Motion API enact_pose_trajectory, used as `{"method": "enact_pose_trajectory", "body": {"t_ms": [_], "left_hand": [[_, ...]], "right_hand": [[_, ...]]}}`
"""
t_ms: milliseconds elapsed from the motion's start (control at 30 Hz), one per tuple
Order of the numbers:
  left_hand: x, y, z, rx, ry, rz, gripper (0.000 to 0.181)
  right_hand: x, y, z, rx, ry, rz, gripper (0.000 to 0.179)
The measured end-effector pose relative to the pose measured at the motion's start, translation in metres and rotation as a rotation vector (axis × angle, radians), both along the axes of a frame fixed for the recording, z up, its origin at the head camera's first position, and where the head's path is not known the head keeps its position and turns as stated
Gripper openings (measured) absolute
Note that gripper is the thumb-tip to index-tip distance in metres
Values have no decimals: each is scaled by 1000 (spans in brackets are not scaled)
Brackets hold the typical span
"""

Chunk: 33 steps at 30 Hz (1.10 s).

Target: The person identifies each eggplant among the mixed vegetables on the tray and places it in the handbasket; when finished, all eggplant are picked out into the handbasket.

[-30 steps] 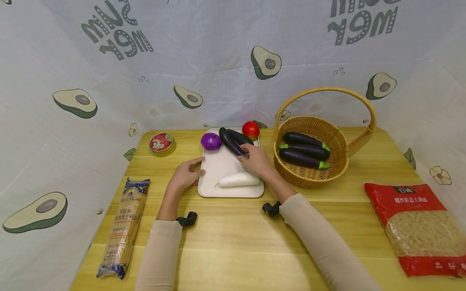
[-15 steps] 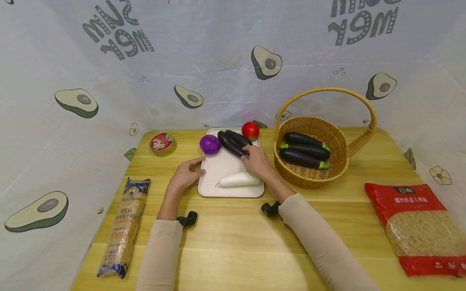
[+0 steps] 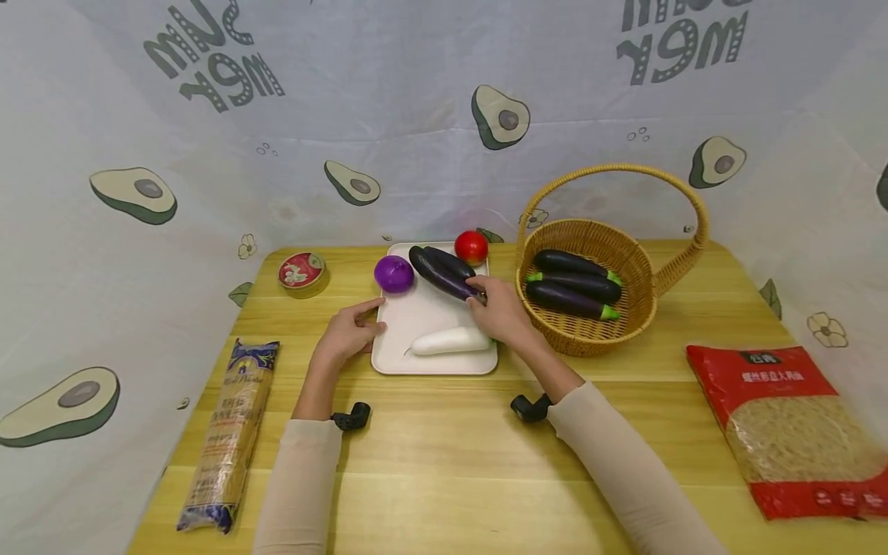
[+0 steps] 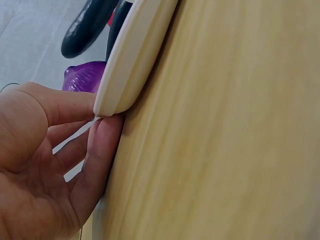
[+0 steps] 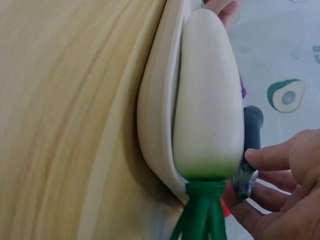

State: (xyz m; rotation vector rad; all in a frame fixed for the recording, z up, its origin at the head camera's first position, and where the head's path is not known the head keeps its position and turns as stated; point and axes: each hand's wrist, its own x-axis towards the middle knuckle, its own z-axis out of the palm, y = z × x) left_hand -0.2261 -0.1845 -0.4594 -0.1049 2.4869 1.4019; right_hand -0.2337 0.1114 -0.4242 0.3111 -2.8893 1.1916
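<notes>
My left hand (image 3: pixel 347 333) pinches the left rim of a white rectangular tray (image 3: pixel 405 320), thumb on top and fingers beneath, as the left wrist view shows. With thumb and fingertips my right hand (image 3: pixel 502 312) grips the stem end of a dark eggplant (image 3: pixel 444 277). Its rounded end points to the back left, and it overlaps a second dark eggplant (image 3: pixel 451 260) behind it. A purple onion (image 3: pixel 394 275) sits at the tray's back left, a red tomato (image 3: pixel 472 247) at its back right. Along the front lies a white radish (image 5: pixel 210 100) with a green top.
Right of the tray stands a tall-handled wicker basket (image 3: pixel 590 339) holding 3 eggplants (image 3: pixel 565 299). A red pasta bag (image 3: pixel 784 432) lies far right, a long spaghetti pack (image 3: pixel 229 439) at left. A round tin (image 3: pixel 303 274) is at the back left.
My right hand has drawn the eggplant's stem end slightly to the right. The purple onion has shifted a little toward the front. My left hand stays at the tray's rim.
</notes>
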Motion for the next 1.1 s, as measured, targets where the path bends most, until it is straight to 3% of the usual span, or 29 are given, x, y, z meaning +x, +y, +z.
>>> {"method": "enact_pose_trajectory", "body": {"t_ms": [467,700,900,1100], "left_hand": [[0,0,0,2,9,-8,57],[1,0,1,5,4,-3,57],[1,0,1,12,7,-7,56],[1,1,0,8,8,1,56]], "right_hand": [[31,44,25,-52,110,13,41],[42,86,32,21,185,25,40],[55,127,41,93,168,-18,39],[61,165,40,112,130,-25,39]]}}
